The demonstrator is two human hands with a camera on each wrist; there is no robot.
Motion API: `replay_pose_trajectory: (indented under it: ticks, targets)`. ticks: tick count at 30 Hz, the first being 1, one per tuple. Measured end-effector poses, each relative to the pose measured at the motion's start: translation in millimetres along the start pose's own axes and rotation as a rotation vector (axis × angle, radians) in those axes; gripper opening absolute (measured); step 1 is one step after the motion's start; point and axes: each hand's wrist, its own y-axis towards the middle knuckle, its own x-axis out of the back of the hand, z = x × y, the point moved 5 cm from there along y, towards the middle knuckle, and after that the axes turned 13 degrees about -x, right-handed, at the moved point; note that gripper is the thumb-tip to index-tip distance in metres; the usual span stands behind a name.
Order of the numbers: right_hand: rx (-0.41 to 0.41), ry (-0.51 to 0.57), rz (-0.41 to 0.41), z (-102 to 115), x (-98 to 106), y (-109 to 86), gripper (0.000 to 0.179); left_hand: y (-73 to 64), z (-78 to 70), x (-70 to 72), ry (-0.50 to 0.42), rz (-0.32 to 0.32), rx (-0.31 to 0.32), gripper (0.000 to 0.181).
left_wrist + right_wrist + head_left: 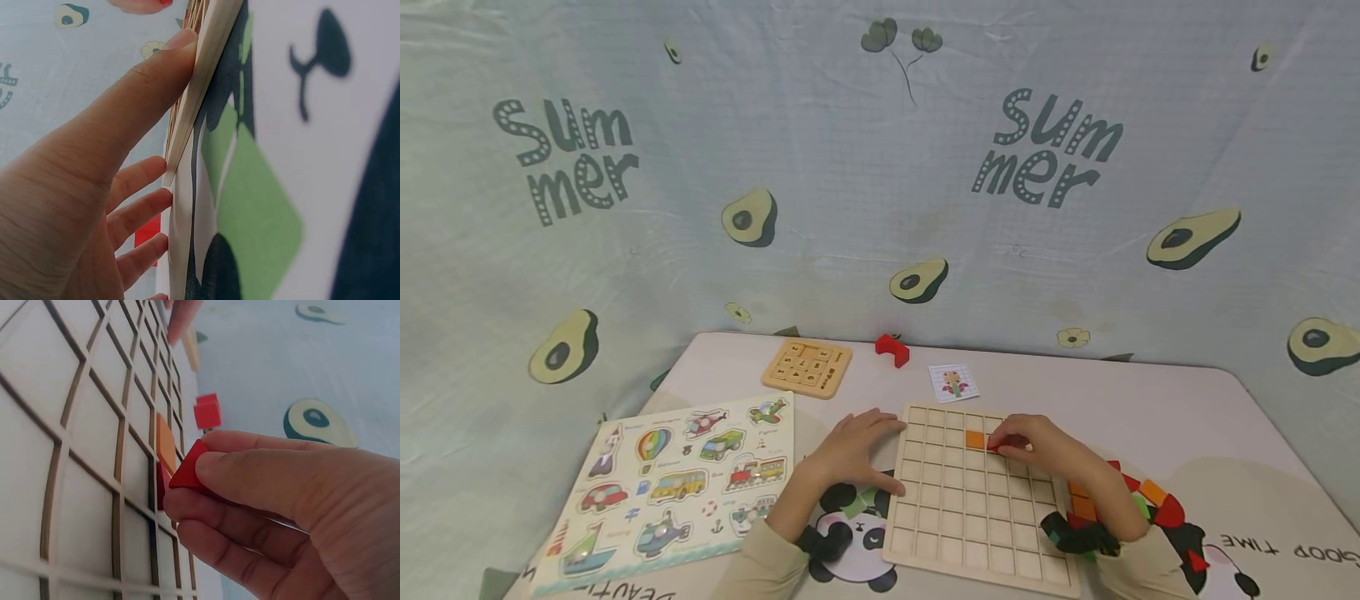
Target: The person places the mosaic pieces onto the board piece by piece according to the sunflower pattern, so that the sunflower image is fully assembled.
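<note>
A wooden grid board [951,527] lies in front of me, with an orange square tile [975,439] in one of its upper cells. My right hand [1037,439] pinches a red triangular tile [187,469] between thumb and fingers, just over the cell to the right of the orange one. Beneath it, in the right wrist view, another red piece [162,486] sits in the board beside the orange tile, partly hidden by the fingers. At the board's left edge rests my left hand [856,454], fingers spread and thumb [150,87] touching the wooden rim.
A small picture card [953,383] and a red arch-shaped block [892,350] lie beyond the board. Left of them is a wooden number puzzle [807,367], with a vehicle peg puzzle [700,521] nearer. Loose coloured tiles [1153,492] lie to the right, partly behind my right forearm.
</note>
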Motion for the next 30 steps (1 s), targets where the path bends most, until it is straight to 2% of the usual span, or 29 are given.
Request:
replay_pose_trajectory:
  ticks: [11, 19, 25, 30]
  targets:
    - [-0.016, -0.003, -0.062, 13.8, -11.4, 24.4, 0.008, -0.2, -1.3, 0.3, -0.005, 0.006, 0.007, 0.085]
    - [-0.032, 0.036, -0.049, 13.3, -22.8, 45.9, 0.007, 0.2, -0.7, 0.7, -0.007, 0.004, 0.013, 0.085]
    - [-0.049, 0.044, -0.033, 12.5, -29.0, 52.4, 0.007, 0.2, -0.6, 0.7, -0.016, 0.008, 0.015, 0.085]
    - [-0.035, -0.001, -0.047, 11.0, -30.9, 55.1, 0.008, 0.0, -0.3, 0.9, -0.015, 0.009, 0.02, 0.084]
